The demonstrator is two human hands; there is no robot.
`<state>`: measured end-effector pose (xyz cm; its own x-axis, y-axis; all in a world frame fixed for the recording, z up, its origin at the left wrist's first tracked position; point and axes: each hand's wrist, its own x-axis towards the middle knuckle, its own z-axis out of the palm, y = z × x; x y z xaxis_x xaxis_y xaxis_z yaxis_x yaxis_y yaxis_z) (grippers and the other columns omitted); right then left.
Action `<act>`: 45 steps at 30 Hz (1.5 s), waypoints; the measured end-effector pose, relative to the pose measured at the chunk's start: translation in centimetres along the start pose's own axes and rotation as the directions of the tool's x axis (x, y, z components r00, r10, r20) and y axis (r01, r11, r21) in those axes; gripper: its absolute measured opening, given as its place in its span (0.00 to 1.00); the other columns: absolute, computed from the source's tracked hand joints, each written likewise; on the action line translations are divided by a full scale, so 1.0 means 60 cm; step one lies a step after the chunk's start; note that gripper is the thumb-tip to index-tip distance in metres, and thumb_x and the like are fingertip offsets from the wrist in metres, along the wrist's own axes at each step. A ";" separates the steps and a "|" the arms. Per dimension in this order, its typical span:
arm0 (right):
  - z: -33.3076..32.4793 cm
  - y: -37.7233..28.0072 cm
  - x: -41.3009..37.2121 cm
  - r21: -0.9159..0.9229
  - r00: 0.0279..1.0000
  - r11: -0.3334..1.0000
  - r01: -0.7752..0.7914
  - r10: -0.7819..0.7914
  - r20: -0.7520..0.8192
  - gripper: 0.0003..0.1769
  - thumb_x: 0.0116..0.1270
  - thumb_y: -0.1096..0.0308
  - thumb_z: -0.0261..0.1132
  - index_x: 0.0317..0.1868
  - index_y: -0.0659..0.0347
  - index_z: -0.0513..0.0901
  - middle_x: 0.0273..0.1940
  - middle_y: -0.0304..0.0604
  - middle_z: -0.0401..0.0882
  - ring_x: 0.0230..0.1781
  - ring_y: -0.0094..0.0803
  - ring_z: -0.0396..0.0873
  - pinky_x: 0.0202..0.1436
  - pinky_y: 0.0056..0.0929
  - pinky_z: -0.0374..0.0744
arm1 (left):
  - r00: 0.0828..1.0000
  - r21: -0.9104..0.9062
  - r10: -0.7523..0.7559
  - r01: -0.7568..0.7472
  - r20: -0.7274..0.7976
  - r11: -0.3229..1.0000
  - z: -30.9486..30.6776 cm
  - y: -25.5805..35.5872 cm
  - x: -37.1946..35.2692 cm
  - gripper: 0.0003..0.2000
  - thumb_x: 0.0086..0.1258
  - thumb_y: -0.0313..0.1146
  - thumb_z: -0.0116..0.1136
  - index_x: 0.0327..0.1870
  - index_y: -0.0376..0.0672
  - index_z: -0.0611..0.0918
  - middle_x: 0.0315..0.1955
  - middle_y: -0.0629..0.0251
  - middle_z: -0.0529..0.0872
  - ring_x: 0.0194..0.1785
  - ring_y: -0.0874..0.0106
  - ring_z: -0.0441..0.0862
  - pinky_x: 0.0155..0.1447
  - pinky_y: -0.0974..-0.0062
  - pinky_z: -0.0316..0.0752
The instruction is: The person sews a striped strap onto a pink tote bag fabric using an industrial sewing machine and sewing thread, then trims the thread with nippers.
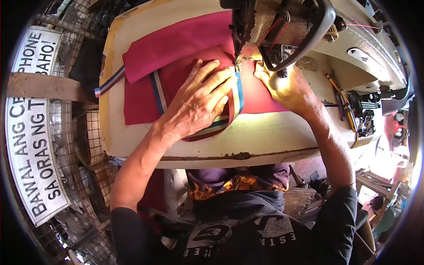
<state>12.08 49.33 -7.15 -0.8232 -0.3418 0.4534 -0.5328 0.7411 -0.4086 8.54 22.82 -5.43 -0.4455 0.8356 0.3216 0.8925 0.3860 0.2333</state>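
Red fabric [145, 99] lies on the sewing table, with a fold of it turned over at the upper left. A striped strap [234, 104] in blue, cream and red runs up to the needle area of the sewing machine [353, 53] and loops back toward the table's front. My left hand [198, 95] rests on the cloth with its fingers stretched out, fingertips touching the strap beside the presser foot [237, 66]. On the other side of the needle, my right hand [287, 86] grips the fabric near its right part. The machine's black handle partly hides those fingers.
A pale table [265, 128] with a chipped front edge carries the work. Tools with orange handles [349, 112] lie at the right, near a black mechanism [365, 121]. Left stands wire mesh with a lettered sign [33, 145]. Red thread [364, 26] runs along the machine.
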 end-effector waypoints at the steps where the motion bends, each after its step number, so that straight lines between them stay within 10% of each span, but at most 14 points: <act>1: 0.001 0.002 0.001 0.023 1.000 0.999 -0.025 0.025 0.007 0.09 0.68 0.73 0.68 0.46 0.66 0.81 0.42 0.52 0.84 0.42 0.51 0.82 0.45 0.46 0.80 | 1.000 0.004 0.002 -0.002 -0.002 1.000 0.000 -0.001 0.001 0.21 0.69 0.28 0.63 0.64 0.38 0.80 0.63 0.56 0.79 0.70 0.52 0.73 0.79 0.46 0.64; 8: -0.011 0.016 0.012 -0.003 0.999 0.999 -0.042 0.042 -0.026 0.06 0.59 0.72 0.62 0.37 0.61 0.82 0.39 0.50 0.83 0.40 0.54 0.80 0.42 0.50 0.81 | 0.997 0.000 0.032 -0.032 -0.064 0.999 0.005 -0.031 0.021 0.19 0.67 0.26 0.63 0.60 0.37 0.82 0.61 0.57 0.81 0.70 0.53 0.73 0.78 0.48 0.67; 9: -0.034 0.005 0.007 -0.131 0.976 0.983 -0.132 0.151 0.154 0.07 0.62 0.72 0.65 0.40 0.62 0.83 0.40 0.49 0.83 0.43 0.53 0.81 0.46 0.46 0.82 | 0.997 0.010 0.043 -0.042 -0.065 0.999 0.005 -0.034 0.023 0.19 0.68 0.27 0.63 0.60 0.37 0.82 0.61 0.58 0.80 0.69 0.52 0.73 0.77 0.47 0.67; 12: -0.089 -0.060 -0.020 -0.210 0.973 0.964 -0.164 0.123 -0.194 0.09 0.65 0.72 0.69 0.45 0.63 0.86 0.43 0.50 0.85 0.46 0.52 0.83 0.52 0.43 0.82 | 0.997 0.011 0.044 -0.043 -0.056 0.999 0.009 -0.037 0.020 0.20 0.70 0.29 0.62 0.62 0.37 0.80 0.61 0.58 0.80 0.68 0.52 0.74 0.78 0.46 0.66; 14: -0.178 -0.097 -0.054 -0.345 0.968 0.905 -0.247 0.217 -0.124 0.12 0.66 0.73 0.72 0.49 0.65 0.86 0.50 0.52 0.86 0.52 0.44 0.85 0.58 0.40 0.81 | 0.998 -0.009 0.033 -0.034 -0.054 0.999 0.007 -0.036 0.020 0.21 0.70 0.29 0.62 0.63 0.37 0.79 0.61 0.58 0.79 0.68 0.52 0.74 0.78 0.46 0.66; 18: -0.398 -0.011 -0.184 0.114 0.620 0.744 -0.659 0.623 -0.477 0.17 0.80 0.64 0.61 0.63 0.61 0.84 0.59 0.44 0.84 0.62 0.32 0.80 0.69 0.33 0.75 | 0.997 -0.068 -0.002 -0.003 -0.076 0.998 0.011 -0.043 0.017 0.23 0.69 0.31 0.63 0.65 0.37 0.79 0.65 0.56 0.78 0.72 0.53 0.72 0.80 0.49 0.64; 23: -0.639 0.218 -0.153 -0.605 0.897 0.662 -0.442 0.301 -0.325 0.24 0.81 0.57 0.56 0.70 0.59 0.80 0.66 0.47 0.82 0.68 0.36 0.78 0.73 0.34 0.72 | 0.999 -0.022 -0.014 0.013 -0.033 1.000 0.005 -0.050 0.019 0.25 0.68 0.31 0.63 0.67 0.37 0.78 0.69 0.53 0.77 0.76 0.53 0.69 0.82 0.52 0.62; 28: -0.654 0.354 -0.074 -0.555 0.716 0.503 -0.663 0.642 -0.273 0.21 0.81 0.62 0.54 0.65 0.62 0.81 0.61 0.55 0.83 0.60 0.44 0.83 0.65 0.36 0.76 | 0.999 -0.040 -0.047 0.046 -0.016 0.998 0.001 -0.046 0.018 0.25 0.68 0.27 0.62 0.68 0.36 0.77 0.68 0.52 0.76 0.78 0.52 0.66 0.84 0.52 0.58; 31: -0.699 0.443 -0.102 -0.727 0.856 0.548 -0.414 0.506 -0.106 0.19 0.79 0.66 0.55 0.64 0.62 0.81 0.58 0.56 0.84 0.56 0.45 0.84 0.62 0.37 0.78 | 0.999 0.015 -0.036 0.037 -0.033 0.999 0.007 -0.052 0.020 0.26 0.69 0.31 0.61 0.68 0.37 0.77 0.70 0.54 0.76 0.77 0.53 0.68 0.83 0.51 0.61; 37: -0.696 0.448 -0.119 -0.426 0.790 0.694 -0.580 0.606 -0.088 0.19 0.79 0.66 0.56 0.63 0.64 0.82 0.52 0.53 0.87 0.48 0.38 0.85 0.57 0.32 0.80 | 0.999 0.022 -0.022 0.023 -0.044 1.000 0.009 -0.048 0.022 0.25 0.70 0.32 0.59 0.69 0.38 0.77 0.70 0.56 0.76 0.76 0.52 0.69 0.82 0.49 0.62; 45: -0.636 0.328 -0.062 0.076 0.489 0.484 -0.871 0.870 0.059 0.23 0.82 0.54 0.58 0.51 0.68 0.87 0.39 0.39 0.88 0.36 0.21 0.82 0.45 0.24 0.80 | 0.995 0.026 -0.072 0.074 -0.064 0.997 0.011 -0.034 0.022 0.21 0.71 0.28 0.59 0.65 0.37 0.79 0.68 0.55 0.76 0.77 0.51 0.67 0.83 0.48 0.61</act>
<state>12.13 87.25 13.33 -0.8778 0.4436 -0.1808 0.4443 0.6128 -0.6536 6.19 23.40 -6.06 -0.5121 0.7788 0.3622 0.8588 0.4565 0.2326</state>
